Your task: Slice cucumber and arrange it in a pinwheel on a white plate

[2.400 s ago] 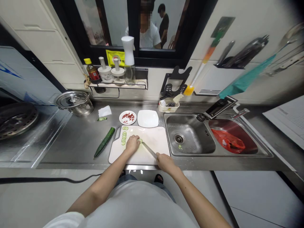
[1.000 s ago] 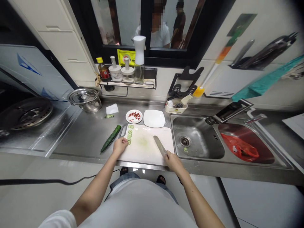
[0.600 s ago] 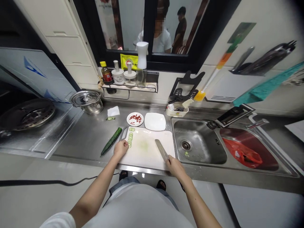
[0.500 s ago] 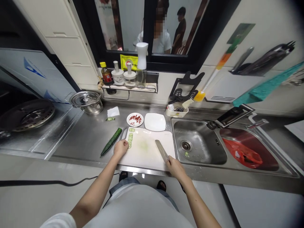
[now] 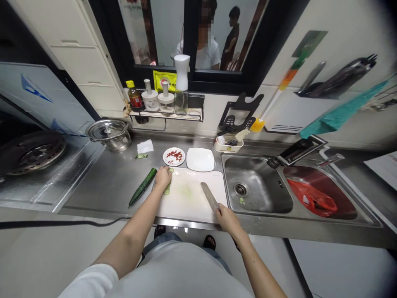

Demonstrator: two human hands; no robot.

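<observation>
Both hands are at a white rectangular cutting board (image 5: 192, 205). The left hand (image 5: 163, 177) bends over its far left corner, partly hiding a row of thin pale-green cucumber slices (image 5: 166, 191); whether it pinches one, I cannot tell. The right hand (image 5: 227, 217) is closed round the handle of a steel-bladed knife (image 5: 208, 194), the blade slanting over the board's right half. Some cutting looks done, judging by the row and a faint green smear mid-board. A long dark-green cucumber (image 5: 142, 187) lies unsliced on the stainless-steel tabletop (image 5: 99, 182), just left of the board. Beyond the board's far edge, a small round white plate (image 5: 165, 157) carries red bits.
</observation>
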